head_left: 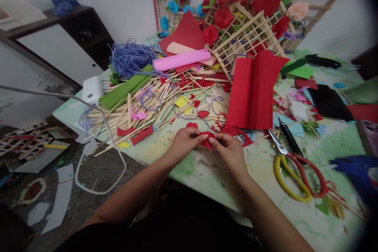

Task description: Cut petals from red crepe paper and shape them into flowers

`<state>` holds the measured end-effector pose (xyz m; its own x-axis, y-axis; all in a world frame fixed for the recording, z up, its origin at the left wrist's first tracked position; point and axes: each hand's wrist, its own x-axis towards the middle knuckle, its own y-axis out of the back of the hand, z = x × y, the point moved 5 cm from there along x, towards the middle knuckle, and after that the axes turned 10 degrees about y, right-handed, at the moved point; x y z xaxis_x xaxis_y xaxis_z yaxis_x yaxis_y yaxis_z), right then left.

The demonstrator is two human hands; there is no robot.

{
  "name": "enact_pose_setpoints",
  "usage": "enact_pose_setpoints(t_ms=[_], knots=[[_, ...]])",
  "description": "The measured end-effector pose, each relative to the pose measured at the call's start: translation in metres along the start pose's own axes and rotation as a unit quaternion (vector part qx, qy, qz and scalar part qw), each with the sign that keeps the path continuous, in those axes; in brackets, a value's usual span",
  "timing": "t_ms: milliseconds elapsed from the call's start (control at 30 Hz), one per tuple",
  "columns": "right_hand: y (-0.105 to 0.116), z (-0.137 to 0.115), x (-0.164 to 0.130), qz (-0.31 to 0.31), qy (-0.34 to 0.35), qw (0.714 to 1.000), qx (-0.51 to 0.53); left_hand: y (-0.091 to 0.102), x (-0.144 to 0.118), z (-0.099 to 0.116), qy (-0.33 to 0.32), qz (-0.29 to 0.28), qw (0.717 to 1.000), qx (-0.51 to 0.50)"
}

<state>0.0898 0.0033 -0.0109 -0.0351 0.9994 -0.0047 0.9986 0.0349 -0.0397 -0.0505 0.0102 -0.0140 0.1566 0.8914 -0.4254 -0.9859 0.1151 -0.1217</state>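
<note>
Both hands meet over a paint-smeared table, the left hand and right hand pinching a small crumpled red paper piece between closed fingertips, just above the near edge. Beyond lie a pleated red crepe sheet, a heap of thin wooden sticks, tangled blue yarn and yellow-and-red-handled scissors.
</note>
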Motion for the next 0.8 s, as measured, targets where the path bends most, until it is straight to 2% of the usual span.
enact_pose_setpoints(t_ms=[200,533,800], knots=[[0.011,-0.004,0.001,0.065,0.032,0.997,-0.024,0.008,0.002,-0.002,-0.008,0.031,0.999,-0.019],[0.007,-0.005,0.003,0.029,0.030,0.998,-0.048,0.004,0.005,-0.003,-0.008,0.029,0.999,-0.033],[0.005,-0.005,0.000,0.004,0.067,0.988,-0.136,0.003,0.002,-0.004,-0.006,0.010,0.998,-0.057]])
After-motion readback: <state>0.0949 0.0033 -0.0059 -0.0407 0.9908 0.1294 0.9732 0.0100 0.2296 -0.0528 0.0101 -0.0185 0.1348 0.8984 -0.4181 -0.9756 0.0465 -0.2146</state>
